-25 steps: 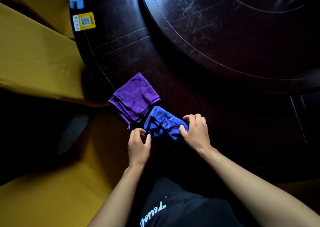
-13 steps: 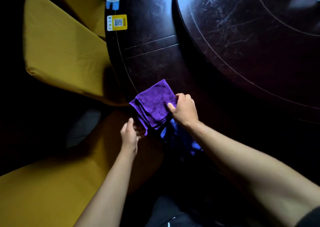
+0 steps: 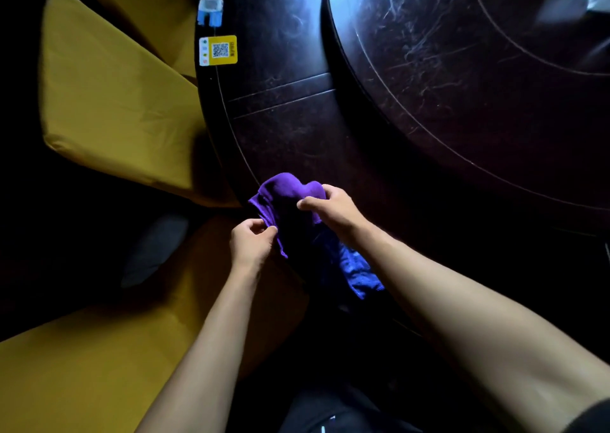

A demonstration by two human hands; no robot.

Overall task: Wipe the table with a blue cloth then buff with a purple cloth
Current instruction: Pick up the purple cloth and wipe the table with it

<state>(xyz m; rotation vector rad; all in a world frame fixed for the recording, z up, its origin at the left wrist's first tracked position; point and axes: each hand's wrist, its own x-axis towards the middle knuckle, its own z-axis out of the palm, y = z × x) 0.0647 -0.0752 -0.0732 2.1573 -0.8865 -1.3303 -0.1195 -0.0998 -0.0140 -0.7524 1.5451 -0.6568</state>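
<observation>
Both hands have switched cloths: right hand (image 3: 333,213) and left hand (image 3: 252,239) now pinch the purple cloth (image 3: 284,189) over the table (image 3: 297,135) edge, blue cloth (image 3: 358,269) dropped beneath, so buffing likely comes next

Both hands pinched closed, left hand (image 3: 252,239) low, right hand (image 3: 333,209) just above, forearms bare.

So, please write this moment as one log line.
phase: taking buffing cloth | both hands: left hand, right hand on purple cloth | blue cloth: lying on table
</observation>
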